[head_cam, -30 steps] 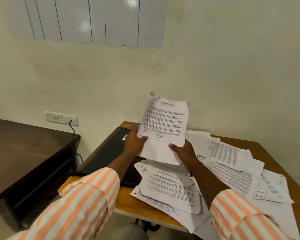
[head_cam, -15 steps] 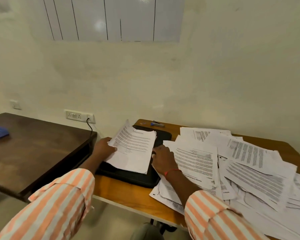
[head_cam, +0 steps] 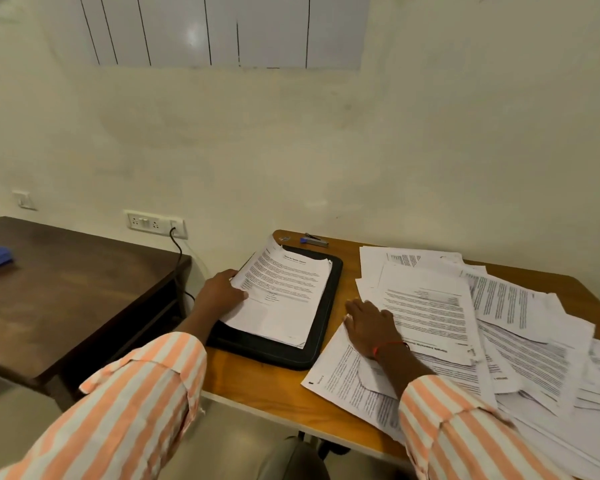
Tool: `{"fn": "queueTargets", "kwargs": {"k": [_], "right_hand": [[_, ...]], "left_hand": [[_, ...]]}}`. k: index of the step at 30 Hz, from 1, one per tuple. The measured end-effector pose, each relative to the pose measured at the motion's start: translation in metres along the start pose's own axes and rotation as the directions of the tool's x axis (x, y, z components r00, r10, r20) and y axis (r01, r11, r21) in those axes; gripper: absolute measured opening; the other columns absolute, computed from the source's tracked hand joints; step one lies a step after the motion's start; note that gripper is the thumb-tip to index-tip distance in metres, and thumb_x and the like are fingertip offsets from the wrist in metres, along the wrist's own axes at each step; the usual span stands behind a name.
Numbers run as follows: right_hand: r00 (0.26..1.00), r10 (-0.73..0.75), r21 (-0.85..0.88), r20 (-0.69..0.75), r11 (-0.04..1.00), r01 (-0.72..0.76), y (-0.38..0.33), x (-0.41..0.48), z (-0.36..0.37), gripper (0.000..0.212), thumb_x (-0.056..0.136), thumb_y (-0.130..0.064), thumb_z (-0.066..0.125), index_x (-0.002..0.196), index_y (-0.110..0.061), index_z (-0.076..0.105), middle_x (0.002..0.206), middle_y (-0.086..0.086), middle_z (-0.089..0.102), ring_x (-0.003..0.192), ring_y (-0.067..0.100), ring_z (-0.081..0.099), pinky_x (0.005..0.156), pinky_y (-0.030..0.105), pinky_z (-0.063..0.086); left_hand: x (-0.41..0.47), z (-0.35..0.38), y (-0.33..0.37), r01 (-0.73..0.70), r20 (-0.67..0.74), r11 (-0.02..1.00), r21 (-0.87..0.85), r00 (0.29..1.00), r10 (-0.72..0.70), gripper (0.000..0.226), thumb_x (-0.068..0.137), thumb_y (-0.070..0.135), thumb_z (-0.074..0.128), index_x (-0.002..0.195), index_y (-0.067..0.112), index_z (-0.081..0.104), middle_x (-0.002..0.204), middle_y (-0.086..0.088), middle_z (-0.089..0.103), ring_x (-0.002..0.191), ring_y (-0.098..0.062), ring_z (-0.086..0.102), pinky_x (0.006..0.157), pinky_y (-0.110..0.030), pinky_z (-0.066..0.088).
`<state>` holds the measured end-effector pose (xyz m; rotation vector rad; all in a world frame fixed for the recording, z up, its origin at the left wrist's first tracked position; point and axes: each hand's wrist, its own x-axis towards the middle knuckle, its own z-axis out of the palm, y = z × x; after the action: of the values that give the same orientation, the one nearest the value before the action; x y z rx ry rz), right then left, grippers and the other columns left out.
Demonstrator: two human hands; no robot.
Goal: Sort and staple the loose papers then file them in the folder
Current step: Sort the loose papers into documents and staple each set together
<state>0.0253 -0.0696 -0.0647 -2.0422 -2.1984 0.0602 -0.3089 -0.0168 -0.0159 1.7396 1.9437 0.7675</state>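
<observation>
One stack (head_cam: 286,289) lies on the folder (head_cam: 264,353), left hand (head_cam: 222,293) pinching its edge; right hand (head_cam: 371,327), fingers flat together, rests on papers (head_cam: 506,327) that look unsorted, unstapled.

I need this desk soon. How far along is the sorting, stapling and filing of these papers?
Done: one gathered stack lies on the black folder. In hand: the left hand holds that stack's edge; the right hand rests flat on the loose papers. Left: those papers lie spread and unsorted, the stapler sits apart, untouched, and the folder looks closed; staples cannot be made out.
</observation>
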Motion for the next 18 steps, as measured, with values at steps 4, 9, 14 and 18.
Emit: {"fn": "queueTargets", "kwargs": {"k": [4,9,14,18], "right_hand": [[0.998,-0.035,0.099,-0.048,0.994,0.039,-0.018,0.002,-0.004,0.038,0.105,-0.044,0.033,0.134,-0.024,0.047,0.138,-0.001,0.051,0.131,0.022,0.047,0.112,0.051,0.030],[0.993,-0.104,0.098,0.059,0.990,0.098,-0.022,-0.009,-0.006,0.053,0.107,-0.047,0.031,0.153,-0.022,0.034,0.160,0.001,0.033,0.146,0.024,0.034,0.120,0.048,0.021],[0.996,-0.083,0.265,-0.022,0.960,0.085,-0.013,-0.014,-0.026,0.039,0.106,-0.040,0.041,0.135,-0.016,0.051,0.141,0.005,0.054,0.126,0.029,0.052,0.110,0.041,0.031],[0.996,-0.083,0.145,-0.020,0.986,0.085,0.003,-0.016,-0.025,0.037,0.106,-0.038,0.037,0.135,-0.018,0.049,0.140,0.003,0.052,0.133,0.025,0.047,0.111,0.043,0.030]], "left_hand": [[-0.006,0.003,0.000,0.005,-0.035,0.999,0.041,0.999,-0.004,0.059,0.084,0.028,0.076,0.139,0.021,0.055,0.132,-0.007,0.064,0.115,-0.029,0.062,0.095,-0.040,0.051],[-0.026,0.006,0.011,-0.045,-0.106,0.904,0.426,0.989,0.099,0.043,0.088,0.032,0.057,0.128,0.017,0.050,0.115,-0.006,0.061,0.103,-0.027,0.061,0.076,-0.036,0.045],[-0.034,0.021,0.022,-0.016,-0.146,0.826,0.563,0.982,0.118,0.043,0.090,0.035,0.047,0.127,0.013,0.051,0.122,-0.009,0.056,0.111,-0.028,0.054,0.091,-0.044,0.046],[-0.030,0.041,0.020,-0.060,-0.050,0.848,0.526,0.994,0.101,0.053,0.098,0.048,0.038,0.141,0.018,0.044,0.145,-0.012,0.047,0.130,-0.030,0.048,0.110,-0.049,0.039]]}}
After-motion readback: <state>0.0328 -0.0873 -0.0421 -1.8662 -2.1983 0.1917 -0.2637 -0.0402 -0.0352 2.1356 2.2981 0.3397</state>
